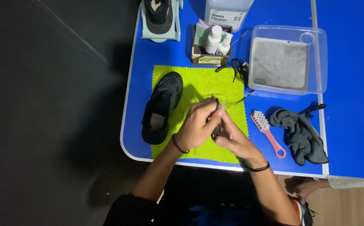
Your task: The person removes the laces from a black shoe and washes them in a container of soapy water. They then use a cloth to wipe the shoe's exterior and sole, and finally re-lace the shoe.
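There, a thin black shoelace (216,109), looped between left hand (196,125) and right hand (232,136).

Blue worktop (349,54), white-edged. Clear plastic tub (321,58) with murky water at back right. Pink-handled scrub brush (268,132) lying just beside crumpled dark grey cloth (299,134). Small brown box (210,58) holding two white bottles (213,38). Large translucent cleaner jug (228,10) behind it. Second dark shoe on pale green stand (159,29), back left.
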